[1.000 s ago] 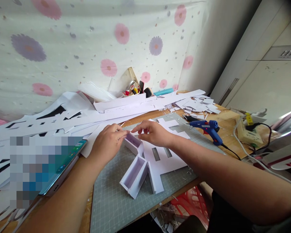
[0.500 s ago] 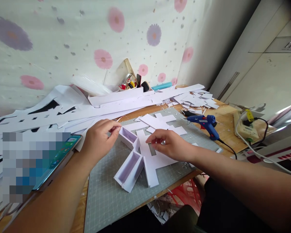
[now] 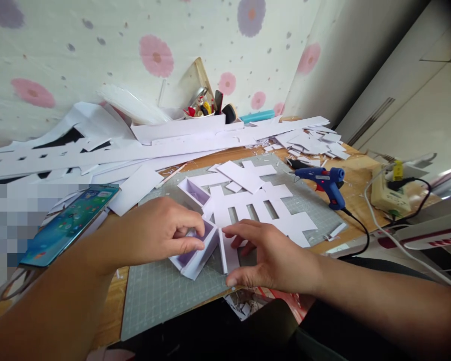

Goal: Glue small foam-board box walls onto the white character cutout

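My left hand (image 3: 173, 230) hovers over the nearer of two open white foam-board boxes, its thumb and forefinger bent with a gap between their tips. Part of that nearer box (image 3: 199, 260) is hidden beneath it. The farther box (image 3: 193, 193) lies just behind, corner to corner with the nearer one. My right hand (image 3: 266, 255) is spread beside a narrow upright white strip (image 3: 222, 253), thumb at the strip's near end and fingers near its far end; contact is unclear. Under this hand lies a flat white board with cut-out slots (image 3: 285, 220).
A grey cutting mat (image 3: 150, 301) lies under the work. To the right stands a blue glue gun (image 3: 325, 180), its cord running to a power strip (image 3: 391, 198). A phone (image 3: 67, 225) is at left. White scraps (image 3: 311, 140) and a cup of tools (image 3: 201, 110) are behind.
My left hand has left the farther box's corner and come nearer, over the nearer box. My right hand has moved closer and its fingers have spread. The view has shifted slightly.
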The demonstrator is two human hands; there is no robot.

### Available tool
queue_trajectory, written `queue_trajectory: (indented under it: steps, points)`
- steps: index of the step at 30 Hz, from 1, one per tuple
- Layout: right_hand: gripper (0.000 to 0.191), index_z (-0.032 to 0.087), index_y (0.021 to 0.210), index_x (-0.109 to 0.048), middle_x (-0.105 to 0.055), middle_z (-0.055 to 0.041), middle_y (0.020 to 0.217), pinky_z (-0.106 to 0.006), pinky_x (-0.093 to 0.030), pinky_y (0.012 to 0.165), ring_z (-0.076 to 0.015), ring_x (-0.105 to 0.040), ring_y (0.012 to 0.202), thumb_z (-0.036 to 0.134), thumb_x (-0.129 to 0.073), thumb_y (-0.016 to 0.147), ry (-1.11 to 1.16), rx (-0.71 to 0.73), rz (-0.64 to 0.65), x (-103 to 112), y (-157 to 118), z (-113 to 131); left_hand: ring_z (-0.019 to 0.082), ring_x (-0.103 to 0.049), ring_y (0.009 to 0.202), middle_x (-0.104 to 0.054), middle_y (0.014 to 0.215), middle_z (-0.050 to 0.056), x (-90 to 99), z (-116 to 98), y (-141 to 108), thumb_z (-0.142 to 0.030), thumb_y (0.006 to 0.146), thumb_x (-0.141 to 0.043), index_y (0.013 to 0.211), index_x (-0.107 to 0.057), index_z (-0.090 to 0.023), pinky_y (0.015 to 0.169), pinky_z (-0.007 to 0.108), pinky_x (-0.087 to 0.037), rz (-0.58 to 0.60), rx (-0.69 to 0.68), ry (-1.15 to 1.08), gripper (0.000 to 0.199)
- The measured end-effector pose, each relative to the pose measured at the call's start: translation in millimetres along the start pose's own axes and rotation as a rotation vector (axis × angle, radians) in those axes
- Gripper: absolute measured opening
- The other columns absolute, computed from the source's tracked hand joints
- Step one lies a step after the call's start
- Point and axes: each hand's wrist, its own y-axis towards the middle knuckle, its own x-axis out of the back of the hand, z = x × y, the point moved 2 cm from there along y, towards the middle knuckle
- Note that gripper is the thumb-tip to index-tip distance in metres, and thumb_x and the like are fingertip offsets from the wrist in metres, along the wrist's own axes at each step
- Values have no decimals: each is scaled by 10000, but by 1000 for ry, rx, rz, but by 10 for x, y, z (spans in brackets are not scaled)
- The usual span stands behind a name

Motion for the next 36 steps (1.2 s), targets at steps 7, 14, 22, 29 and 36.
queue_trajectory:
  steps: [7, 14, 22, 29, 36]
  points:
    - [596, 133, 1236, -679, -699, -116, 1064, -404, -562, 799, -234, -655, 876, 379, -837, 717, 47, 18, -171, -230, -45, 1, 123, -578, 579, -716, 735, -38, -35, -28, 17, -387, 936, -541, 992, -754, -322, 520, 237, -354, 124, -1, -22, 230]
    - [462, 144, 1188, -689, -736, -98, 1075, -347, -578, 816, -207, -695, 889, 283, -752, 752, 217, 0, -252, -344, -113, 19, 126, -569, 633, -694, 748, -53, -66, -95, 52, -345, 923, -541, 939, -732, -300, 566, 243, -336, 144, 22, 19, 196]
    - [249, 152, 1001, -714, -724, -84, 1000, -332, -571, 836, -211, -690, 919, 234, -687, 767, 167, 37, -264, -350, -113, 78, 143, -561, 607, -676, 702, -34, -95, -137, 64, -322, 911, -529, 917, -721, -274, 543, 261, -305, 105, 20, 85, 197]
    - [149, 177, 905, -670, -650, -63, 916, -336, -568, 849, -222, -662, 951, 229, -671, 766, 182, 53, -252, -335, -97, 79, 154, -563, 595, -655, 671, -25, -112, -155, 61, -312, 905, -533, 871, -711, -267, 533, 264, -302, 88, 14, 96, 187]
    - [110, 158, 854, -653, -584, -59, 841, -369, -553, 851, -238, -637, 925, 224, -633, 769, 129, 65, -229, -303, -94, 110, 150, -554, 584, -665, 677, -28, -114, -130, 71, -317, 901, -541, 886, -714, -274, 528, 264, -304, 86, 15, 81, 179]
